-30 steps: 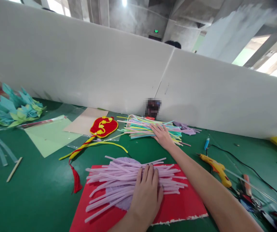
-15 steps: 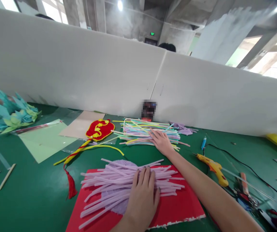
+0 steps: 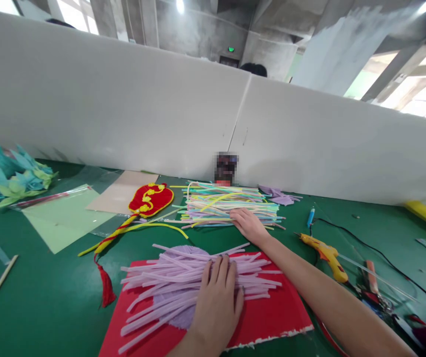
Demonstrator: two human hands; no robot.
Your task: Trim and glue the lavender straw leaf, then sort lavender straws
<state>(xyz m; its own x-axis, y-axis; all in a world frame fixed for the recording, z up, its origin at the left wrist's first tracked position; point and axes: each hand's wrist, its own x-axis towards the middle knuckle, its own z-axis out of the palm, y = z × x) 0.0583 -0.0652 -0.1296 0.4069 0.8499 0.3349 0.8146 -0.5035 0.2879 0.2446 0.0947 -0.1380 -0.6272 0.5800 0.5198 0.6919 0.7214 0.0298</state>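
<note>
Flat on a bundle of lilac pipe cleaners (image 3: pixel 149 280) lies my left hand (image 3: pixel 218 292), fingers extended. Beneath the bundle are a round lilac fuzzy pad (image 3: pixel 183 317) and a red board (image 3: pixel 268 322) with a torn white front edge. Farther back, my right hand (image 3: pixel 248 225) rests on the near side of a pile of many-coloured pipe cleaners (image 3: pixel 213 201). Its fingers are slightly bent and their tips are partly lost among the stems; I see none lifted.
Left of the pile lies a red and yellow fan-shaped ornament (image 3: pixel 151 198) with a tassel (image 3: pixel 107 287). A yellow glue gun (image 3: pixel 326 253) with cord and some hand tools (image 3: pixel 372 282) lie right. Teal paper flowers (image 3: pixel 8 173) sit far left. A white partition (image 3: pixel 124 109) stands behind.
My right hand has drawn slightly nearer over the pile, its fingers less spread. Stems in the pile have shifted toward me. The left hand stays on the lilac bundle.
</note>
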